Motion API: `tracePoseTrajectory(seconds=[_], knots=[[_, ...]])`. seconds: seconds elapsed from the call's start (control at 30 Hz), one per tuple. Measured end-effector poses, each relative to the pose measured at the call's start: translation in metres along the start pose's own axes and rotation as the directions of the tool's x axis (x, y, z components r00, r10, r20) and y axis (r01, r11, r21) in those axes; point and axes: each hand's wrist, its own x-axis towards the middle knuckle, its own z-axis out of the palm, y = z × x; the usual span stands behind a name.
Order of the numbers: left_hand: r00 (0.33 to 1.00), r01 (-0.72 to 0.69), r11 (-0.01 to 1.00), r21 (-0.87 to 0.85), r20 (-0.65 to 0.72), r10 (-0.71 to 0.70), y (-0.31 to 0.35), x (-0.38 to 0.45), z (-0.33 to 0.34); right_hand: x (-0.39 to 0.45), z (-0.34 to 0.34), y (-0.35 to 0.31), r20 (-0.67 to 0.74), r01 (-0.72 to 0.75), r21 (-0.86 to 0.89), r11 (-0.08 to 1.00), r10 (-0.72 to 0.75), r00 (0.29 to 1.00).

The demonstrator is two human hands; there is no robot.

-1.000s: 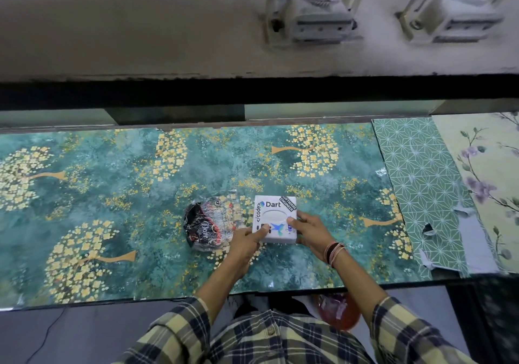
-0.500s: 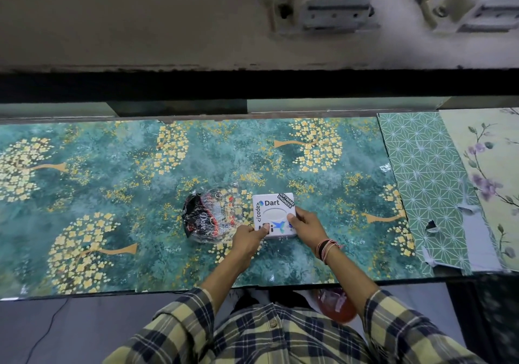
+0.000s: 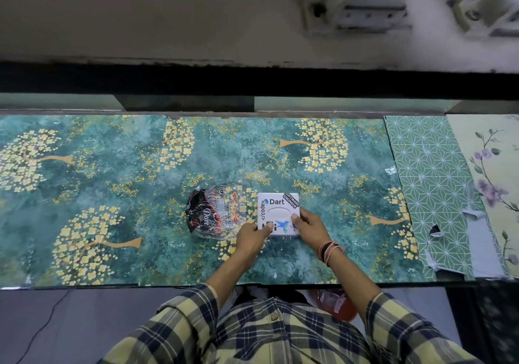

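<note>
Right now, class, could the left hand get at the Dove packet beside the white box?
Probably yes: the Dove packet lies uncovered right beside the left hand, nothing between them. The hand must first let go of the white box.

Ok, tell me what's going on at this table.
A person in a plaid shirt holds a sticker-covered white box on the patterned table. The left grip pinches its near left corner, the right grip its near right edge, thumbs on top. A clear packet with a Dove wrapper lies just left of the box.

Stickered white box (image 3: 278, 209) flat on table (image 3: 112, 172)
</note>
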Motion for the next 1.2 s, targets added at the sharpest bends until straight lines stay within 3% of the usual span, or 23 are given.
tracePoseTrajectory(seconds=[0.13, 0.23, 0.3, 0.4, 0.47, 0.6, 0.77, 0.93, 1.07, 1.2], knots=[[0.999, -0.033, 0.994, 0.103, -0.023, 0.035, -0.001, 0.0, -0.003, 0.004, 0.0, 0.004, -0.047, -0.059, 0.001, 0.998, 0.059, 0.997], [0.985, -0.078, 0.992, 0.098, -0.144, 0.092, -0.003, -0.002, -0.008, 0.0, -0.001, -0.008, -0.214, -0.091, -0.02, 0.996, 0.084, 0.973], [0.968, 0.024, 0.995, -0.1, -0.246, -0.048, -0.004, 0.002, -0.014, -0.004, -0.001, -0.016, -0.319, -0.067, -0.046, 0.997, 0.049, 0.947], [0.898, 0.184, 0.854, -0.487, -0.27, -0.347, -0.006, 0.003, -0.026, -0.007, 0.002, -0.027, -0.371, -0.031, -0.075, 0.997, 0.001, 0.928], [0.852, 0.181, 0.793, -0.581, -0.31, -0.421, -0.009, 0.001, -0.034, -0.01, 0.005, -0.034, -0.383, -0.012, -0.09, 0.996, -0.024, 0.924], [0.78, 0.135, 0.79, -0.598, -0.427, -0.457, -0.021, 0.008, -0.051, -0.016, 0.012, -0.04, -0.369, 0.01, -0.086, 0.996, -0.042, 0.929], [0.794, 0.01, 0.866, -0.5, -0.522, -0.311, -0.022, 0.006, -0.071, -0.03, 0.021, -0.044, -0.328, 0.034, -0.083, 0.996, -0.06, 0.943], [0.831, -0.286, 0.888, -0.359, -0.554, 0.044, 0.01, -0.024, -0.077, -0.037, 0.022, -0.056, -0.281, 0.121, 0.058, 0.991, -0.1, 0.954], [0.86, -0.462, 0.826, -0.323, -0.39, 0.329, 0.033, -0.057, -0.075, -0.044, 0.014, -0.078, -0.171, 0.148, 0.228, 0.962, -0.11, 0.979], [0.844, -0.535, 0.803, -0.263, -0.197, 0.498, 0.035, -0.07, -0.068, -0.056, 0.0, -0.082, -0.095, 0.098, 0.382, 0.919, -0.066, 0.993]])
